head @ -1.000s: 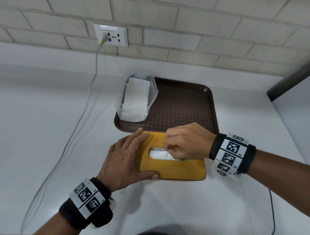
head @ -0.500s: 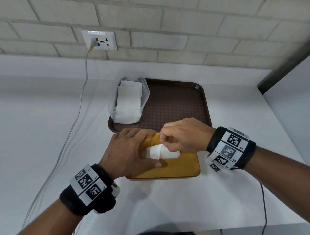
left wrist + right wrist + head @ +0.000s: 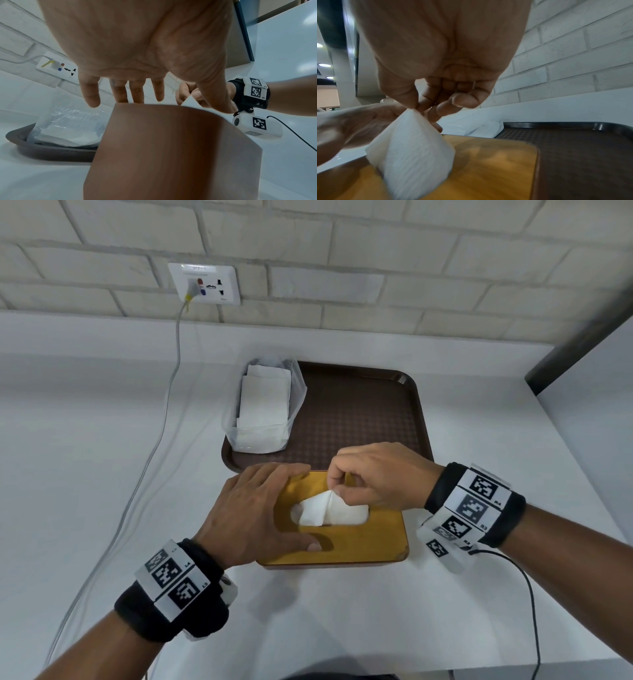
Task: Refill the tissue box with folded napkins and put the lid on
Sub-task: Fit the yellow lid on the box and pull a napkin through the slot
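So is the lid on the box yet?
On: the lid covers the box, and the right hand pinches a napkin through its slot.

Black wristbands (image 3: 171,611) — white blocks of square black-and-white markers — bare forearms.

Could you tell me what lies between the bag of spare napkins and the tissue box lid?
Only bare brown tray floor separates the bag from the lid; the left hand rests on the lid's near end. The head view shows this.

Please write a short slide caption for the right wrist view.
Right hand pinches a white napkin up through the slot of the wooden lid.
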{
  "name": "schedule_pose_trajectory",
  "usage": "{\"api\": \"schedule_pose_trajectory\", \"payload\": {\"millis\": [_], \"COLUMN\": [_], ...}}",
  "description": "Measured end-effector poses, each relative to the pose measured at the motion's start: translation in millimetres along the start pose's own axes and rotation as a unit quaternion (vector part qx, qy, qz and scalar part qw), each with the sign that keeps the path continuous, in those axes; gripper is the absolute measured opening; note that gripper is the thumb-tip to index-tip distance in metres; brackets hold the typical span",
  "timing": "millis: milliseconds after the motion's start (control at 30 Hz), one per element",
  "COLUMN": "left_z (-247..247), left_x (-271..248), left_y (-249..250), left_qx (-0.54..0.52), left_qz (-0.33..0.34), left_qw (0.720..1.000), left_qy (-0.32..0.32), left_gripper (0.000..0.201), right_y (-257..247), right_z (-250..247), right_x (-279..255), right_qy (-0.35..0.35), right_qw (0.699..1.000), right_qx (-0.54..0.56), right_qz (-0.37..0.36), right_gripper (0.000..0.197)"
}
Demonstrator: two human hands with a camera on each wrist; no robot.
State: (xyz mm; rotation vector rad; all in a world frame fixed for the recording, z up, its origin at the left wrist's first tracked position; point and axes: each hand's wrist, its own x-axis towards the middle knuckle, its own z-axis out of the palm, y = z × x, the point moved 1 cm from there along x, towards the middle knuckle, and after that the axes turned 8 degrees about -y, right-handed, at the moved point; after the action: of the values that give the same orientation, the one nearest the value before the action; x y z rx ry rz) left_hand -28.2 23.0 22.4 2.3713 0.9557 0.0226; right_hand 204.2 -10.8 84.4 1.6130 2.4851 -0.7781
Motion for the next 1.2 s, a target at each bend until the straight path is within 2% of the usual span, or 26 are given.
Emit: {"api": "schedule_pose_trajectory", "payload": {"millis": [167,267,367,467,633,733,1067,1200], "left_z": [-3,-4,-1,4,12,18,23,20], "left_x": [-5,-12,-20,-27,-34,-33,-33,-35], "left_y": [-4,-14,-23,-27,-39,-44,-36,-33], "left_qx": [-0.032,-0.067,-0.077,-0.061,-0.074,-0.101,-0.25,-0.276], "left_qz": [0.007,0.014,0.023,0.039,0.041,0.031,0.011,0.028], "left_qw": [0.999,0.997,0.996,0.997,0.996,0.994,0.968,0.961], "left_qy": [0.013,0.027,0.025,0.003,-0.03,-0.042,-0.011,-0.001], "left_gripper": [0.117,0.124,0.131,0.145,0.157,0.159,0.151,0.144], "right_y": [11,23,28,31,29,21,12,15], "right_z": [-6,-4,6,22,60,80,107,106], "right_x": [-13,-33,-52,-70,-93,-98,-93,-99], "right_qy": [0.048,0.1,0.103,0.084,0.065,0.055,0.109,0.139], "right_qw": [0.997,0.987,0.986,0.985,0.962,0.943,0.917,0.888], "right_qx": [0.06,0.119,0.112,0.1,0.194,0.267,0.322,0.39], "right_qz": [0.017,0.031,0.064,0.108,0.183,0.192,0.21,0.2], "right_gripper": [0.024,0.026,0.03,0.056,0.115,0.13,0.112,0.102]}}
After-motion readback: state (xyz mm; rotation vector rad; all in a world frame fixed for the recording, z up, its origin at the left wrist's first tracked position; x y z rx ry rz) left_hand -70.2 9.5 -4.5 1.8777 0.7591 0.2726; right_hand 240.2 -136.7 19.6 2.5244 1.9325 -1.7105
